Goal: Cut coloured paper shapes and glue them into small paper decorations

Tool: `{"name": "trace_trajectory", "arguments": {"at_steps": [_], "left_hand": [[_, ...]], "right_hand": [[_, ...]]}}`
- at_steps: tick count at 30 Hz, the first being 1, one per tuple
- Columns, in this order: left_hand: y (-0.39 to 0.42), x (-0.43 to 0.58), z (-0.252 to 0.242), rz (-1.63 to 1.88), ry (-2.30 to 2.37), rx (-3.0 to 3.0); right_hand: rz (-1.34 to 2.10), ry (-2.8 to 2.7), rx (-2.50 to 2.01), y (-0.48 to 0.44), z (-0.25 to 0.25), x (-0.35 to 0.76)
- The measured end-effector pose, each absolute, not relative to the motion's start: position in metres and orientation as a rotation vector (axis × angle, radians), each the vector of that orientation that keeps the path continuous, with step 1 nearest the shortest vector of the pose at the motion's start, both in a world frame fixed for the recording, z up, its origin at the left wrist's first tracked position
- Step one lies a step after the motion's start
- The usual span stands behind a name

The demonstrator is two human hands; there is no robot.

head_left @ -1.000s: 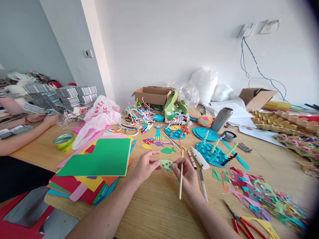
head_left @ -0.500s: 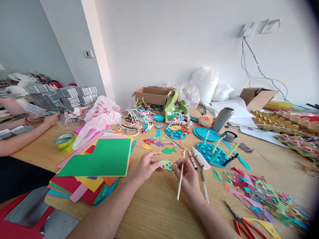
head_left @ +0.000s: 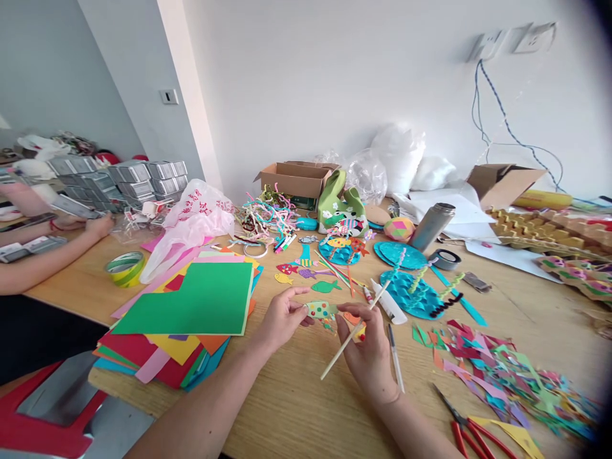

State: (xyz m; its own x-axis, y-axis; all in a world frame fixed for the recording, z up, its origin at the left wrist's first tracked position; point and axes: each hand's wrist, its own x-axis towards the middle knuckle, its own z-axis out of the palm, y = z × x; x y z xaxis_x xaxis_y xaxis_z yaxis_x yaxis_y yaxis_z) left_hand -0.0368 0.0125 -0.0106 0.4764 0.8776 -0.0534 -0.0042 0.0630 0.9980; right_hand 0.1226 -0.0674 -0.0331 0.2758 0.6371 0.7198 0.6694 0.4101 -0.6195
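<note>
Paper fish (head_left: 316, 310) held above table (head_left: 291, 395), spotted face showing; left hand (head_left: 283, 319) pinches one end, presumably to steady it. Right hand (head_left: 369, 347) at the other end, fingers closed on stick (head_left: 338, 354), likely angled aside to free fingertips; contact with fish unclear

hands (head_left: 281, 319): 2 (wearer's) | held stick (head_left: 339, 354): 1 | flask (head_left: 433, 228): 1 | sockets (head_left: 534, 39): 2
</note>
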Motion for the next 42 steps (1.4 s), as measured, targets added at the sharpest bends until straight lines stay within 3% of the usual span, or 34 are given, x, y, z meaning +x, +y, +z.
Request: {"name": "trace_trajectory", "arguments": {"at_steps": [18, 25, 42], "left_hand": [[0.007, -0.035, -0.008, 0.774, 0.725, 1.242], [0.009, -0.034, -0.011, 0.787, 0.751, 1.295], [0.008, -0.033, -0.010, 0.527, 0.978, 1.438]], "right_hand": [[-0.099, -1.873, -1.153, -0.075, -0.022, 0.116], [-0.126, -1.720, -1.130, -0.078, -0.022, 0.116], [0.228, -1.371, -1.168, -0.075, -0.022, 0.121]]}}
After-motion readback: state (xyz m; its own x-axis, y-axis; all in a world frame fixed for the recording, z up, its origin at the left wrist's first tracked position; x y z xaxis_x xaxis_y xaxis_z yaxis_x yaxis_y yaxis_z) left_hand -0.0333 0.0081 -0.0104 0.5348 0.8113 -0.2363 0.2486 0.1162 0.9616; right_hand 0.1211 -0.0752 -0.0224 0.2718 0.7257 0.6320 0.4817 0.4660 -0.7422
